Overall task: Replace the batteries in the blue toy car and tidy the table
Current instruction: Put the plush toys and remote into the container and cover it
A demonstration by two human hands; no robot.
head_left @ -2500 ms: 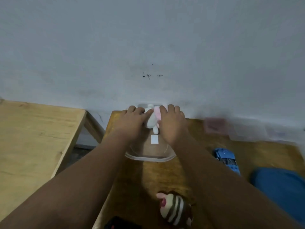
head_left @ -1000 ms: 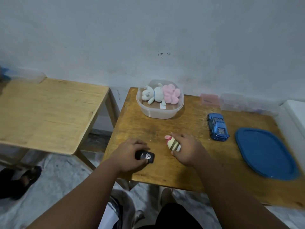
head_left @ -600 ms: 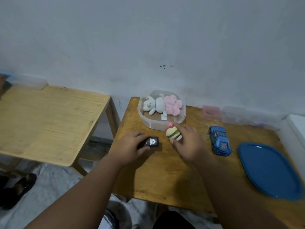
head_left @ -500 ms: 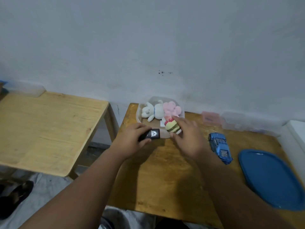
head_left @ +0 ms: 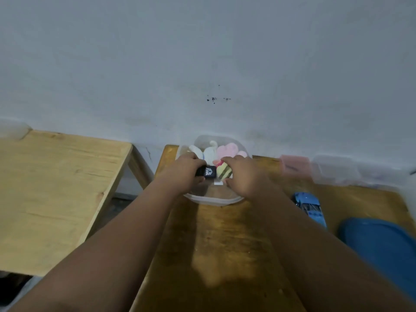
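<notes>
Head view: deposit over clear tub.
Clamped: left grip on black block, right grip on striped toy; blue toy car right of tub, nearer right grip.

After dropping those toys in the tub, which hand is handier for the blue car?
Probably the right hand: the blue car lies close on that side, while the left hand would have to cross over.
</notes>
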